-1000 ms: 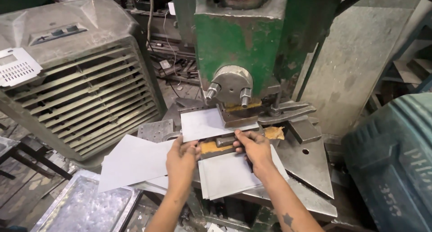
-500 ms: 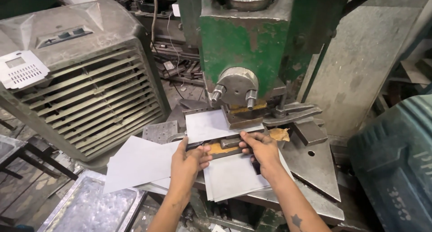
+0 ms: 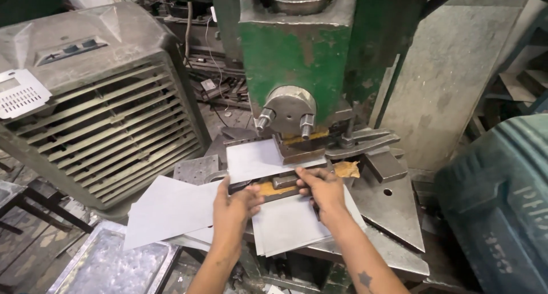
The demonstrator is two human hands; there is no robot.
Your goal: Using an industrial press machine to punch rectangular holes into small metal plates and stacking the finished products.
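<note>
A green press machine (image 3: 297,48) stands ahead, its round grey ram (image 3: 288,108) over a die block (image 3: 299,151). A thin grey metal sheet (image 3: 254,160) lies in the die, partly under the ram. My left hand (image 3: 234,205) rests at the sheet's near left edge, fingers curled on it. My right hand (image 3: 322,188) presses on the near right edge beside the die. Below my hands lies a stack of similar sheets (image 3: 288,222) on the press bed (image 3: 394,214).
Loose grey sheets (image 3: 168,208) fan out at the left. A grey louvred air cooler (image 3: 97,105) stands at far left, a metal tray (image 3: 108,268) below it. A teal drum-like object (image 3: 502,197) fills the right. A concrete wall (image 3: 451,83) is behind.
My hands have shifted slightly forward on the sheet in the die. The camera has moved a little closer and to the right.
</note>
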